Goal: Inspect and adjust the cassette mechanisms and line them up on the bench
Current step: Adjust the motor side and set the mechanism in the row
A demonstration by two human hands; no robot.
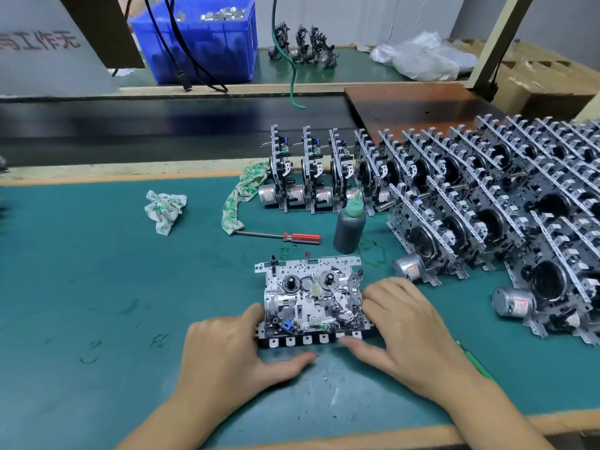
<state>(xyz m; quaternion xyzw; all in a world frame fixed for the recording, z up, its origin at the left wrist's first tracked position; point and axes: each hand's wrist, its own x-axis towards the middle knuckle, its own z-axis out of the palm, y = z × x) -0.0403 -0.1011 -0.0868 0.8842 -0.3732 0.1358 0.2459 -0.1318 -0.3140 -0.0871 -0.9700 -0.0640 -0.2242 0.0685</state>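
One metal cassette mechanism (311, 297) lies flat on the green bench mat (97, 287) in front of me, reels up, its row of keys toward me. My left hand (227, 349) grips its left end, thumb along the front edge below the keys. My right hand (406, 329) grips its right end, thumb at the front under the right keys. Behind it a row of finished mechanisms (311, 177) stands on edge, and several more rows (487, 206) fill the right side of the bench.
A red-handled screwdriver (292, 237), a dark bottle with a green nozzle (350, 224), a patterned cloth (246, 193) and a crumpled rag (164, 209) lie between me and the rows. A black conveyor belt (146, 125) runs behind; a blue crate (201, 37) stands beyond it.
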